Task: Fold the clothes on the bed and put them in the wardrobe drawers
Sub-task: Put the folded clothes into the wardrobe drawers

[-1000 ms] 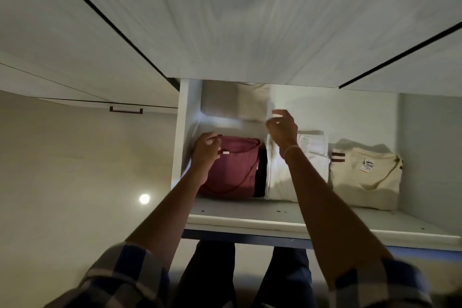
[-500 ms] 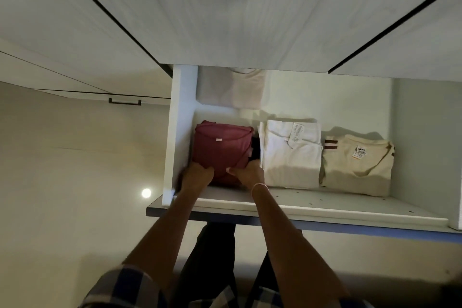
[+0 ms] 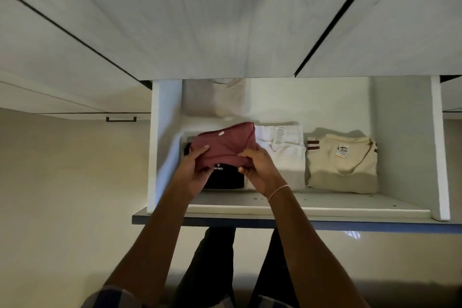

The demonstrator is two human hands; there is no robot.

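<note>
Head view: a folded maroon garment (image 3: pixel 225 147) is held up over the left end of the open drawer (image 3: pixel 300 210). Its long axis runs left to right. The edge with the small pale label points away to the far side, and the near edge faces the person. It sits slightly askew, with the right far corner highest.

The left hand (image 3: pixel 193 174) grips the near left corner, thumb on top and fingers beneath. The right hand (image 3: pixel 260 170) has its fingers curled over the near right edge, a thin beaded bracelet (image 3: pixel 277 191) at the wrist.

Half a second ago the garment lay flat in the drawer with both hands at its near edge. Now it is lifted, uncovering a black folded garment (image 3: pixel 225 181) with white print beneath.

The maroon cloth is soft knit, bunched where it is pinched. To the right lie a white folded garment (image 3: pixel 283 160) with a care tag, then a cream T-shirt (image 3: pixel 342 167) with maroon sleeve stripes. A pale folded garment (image 3: pixel 226 99) sits at the far left.

The drawer is smooth white board with a blue front edge. Above it are pale wood-grain wardrobe doors (image 3: pixel 200 20).
</note>
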